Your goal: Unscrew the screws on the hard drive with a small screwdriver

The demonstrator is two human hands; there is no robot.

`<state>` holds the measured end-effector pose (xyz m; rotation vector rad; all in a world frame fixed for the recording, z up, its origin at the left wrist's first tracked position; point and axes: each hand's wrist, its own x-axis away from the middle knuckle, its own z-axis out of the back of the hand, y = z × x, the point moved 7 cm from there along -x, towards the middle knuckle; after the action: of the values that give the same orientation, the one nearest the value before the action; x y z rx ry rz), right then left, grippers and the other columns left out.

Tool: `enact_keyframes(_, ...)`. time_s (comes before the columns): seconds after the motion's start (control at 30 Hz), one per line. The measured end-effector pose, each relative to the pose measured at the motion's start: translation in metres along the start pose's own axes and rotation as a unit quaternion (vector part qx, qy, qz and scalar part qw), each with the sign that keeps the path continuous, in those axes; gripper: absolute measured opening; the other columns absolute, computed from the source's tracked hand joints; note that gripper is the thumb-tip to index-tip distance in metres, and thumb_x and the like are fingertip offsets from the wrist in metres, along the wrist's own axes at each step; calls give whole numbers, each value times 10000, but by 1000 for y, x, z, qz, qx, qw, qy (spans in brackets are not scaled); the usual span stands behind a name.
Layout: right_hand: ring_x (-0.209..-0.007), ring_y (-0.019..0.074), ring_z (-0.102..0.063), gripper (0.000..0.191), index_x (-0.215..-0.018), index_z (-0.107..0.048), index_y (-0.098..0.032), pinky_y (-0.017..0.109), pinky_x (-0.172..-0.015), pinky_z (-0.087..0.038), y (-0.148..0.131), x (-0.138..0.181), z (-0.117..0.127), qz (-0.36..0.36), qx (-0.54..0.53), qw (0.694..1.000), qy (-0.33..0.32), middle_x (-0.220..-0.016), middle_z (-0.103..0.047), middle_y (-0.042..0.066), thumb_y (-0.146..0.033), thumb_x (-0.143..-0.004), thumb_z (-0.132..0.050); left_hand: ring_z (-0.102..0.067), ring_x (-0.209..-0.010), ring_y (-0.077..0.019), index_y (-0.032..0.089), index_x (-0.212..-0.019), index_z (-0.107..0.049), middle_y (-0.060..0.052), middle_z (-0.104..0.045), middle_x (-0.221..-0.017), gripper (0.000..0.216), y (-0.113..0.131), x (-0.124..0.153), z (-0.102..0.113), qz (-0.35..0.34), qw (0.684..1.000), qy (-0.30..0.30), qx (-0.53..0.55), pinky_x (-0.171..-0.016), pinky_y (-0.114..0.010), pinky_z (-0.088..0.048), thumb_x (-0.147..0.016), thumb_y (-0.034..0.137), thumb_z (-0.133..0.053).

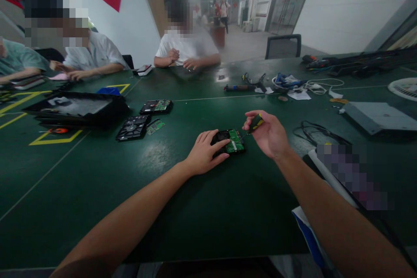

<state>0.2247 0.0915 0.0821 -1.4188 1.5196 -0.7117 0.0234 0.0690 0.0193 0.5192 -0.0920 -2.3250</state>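
Observation:
My left hand (206, 153) lies over the left part of a hard drive (241, 147) that rests flat on the table. Its thumb is along the near edge and its fingers reach across the top, gripping the drive. On the drive's right part a green circuit board (235, 139) faces up. In my right hand (272, 134) is a yellow-and-black screwdriver (256, 123), its thin shaft slanting down to the board. The exact spot under the tip is too small to make out. Left of the drive lie a loose green circuit board (155, 126) and two more hard drives (133, 127).
A black tray (78, 108) stands at the left, with an orange-handled tool (59, 130) by it. Cables (289, 81), a grey metal box (379, 117) and a blurred-out flat item (352, 178) lie to the right. Other people (187, 47) sit across the green table (208, 217).

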Motion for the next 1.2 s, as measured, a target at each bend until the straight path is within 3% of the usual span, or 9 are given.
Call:
enact_keyframes(0.1, -811, 191, -618, 259, -970, -799, -257, 366, -835, -526, 0, 0, 1, 16, 20, 1000, -4, -859, -662, 31, -457, -937, -636, -366, -1488, -385, 352, -1531, -560, -129, -373, -1633, 543, 1, 0, 1, -1, 1000, 2, -3, -1197, -625, -348, -1030, 557, -592)
enact_keyframes(0.3, -823, 196, -630, 207, -808, -728, -257, 373, -830, -528, -1, 0, 1, 24, 1, 1000, -6, -844, -641, 20, -435, -899, -674, -385, -1471, -394, 348, -1514, -578, -133, -385, -1629, 531, 1, 0, 2, -1, 1000, 5, 4, -1187, -629, -357, -1023, 547, -609)
enact_keyframes(0.47, -669, 201, -589, 430, -776, -652, -266, 398, -747, -521, 3, 0, -5, -22, -16, 999, -26, -684, -580, 4, -661, -929, -578, -380, -1477, -392, 355, -1520, -571, -128, -383, -1634, 535, 0, -1, 0, 2, 1000, 2, 1, -1190, -630, -354, -1021, 542, -614)
enact_keyframes(0.63, -601, 190, -534, 590, -808, -714, -269, 386, -697, -502, 4, -1, -3, -18, -6, 999, -33, -607, -500, -7, -789, -931, -464, -375, -1480, -395, 361, -1526, -564, -126, -385, -1635, 537, 1, 0, 0, 1, 1000, 4, 1, -1192, -637, -348, -1022, 542, -612)
enact_keyframes(0.97, -784, 189, -616, 348, -959, -792, -256, 357, -808, -521, 6, 0, -3, 16, 34, 999, -32, -817, -660, 25, -544, -955, -597, -388, -1468, -392, 335, -1519, -577, -134, -381, -1632, 534, 1, 0, 1, -4, 1000, 4, -3, -1186, -623, -363, -1027, 541, -604)
enact_keyframes(1.2, -946, 211, -679, 228, -823, -734, -239, 369, -867, -538, 7, -2, 4, 16, -29, 999, -25, -938, -697, 27, -437, -917, -671, -382, -1471, -390, 346, -1525, -566, -128, -377, -1633, 534, 0, 1, -1, -6, 1000, 5, -7, -1187, -627, -363, -1029, 540, -603)
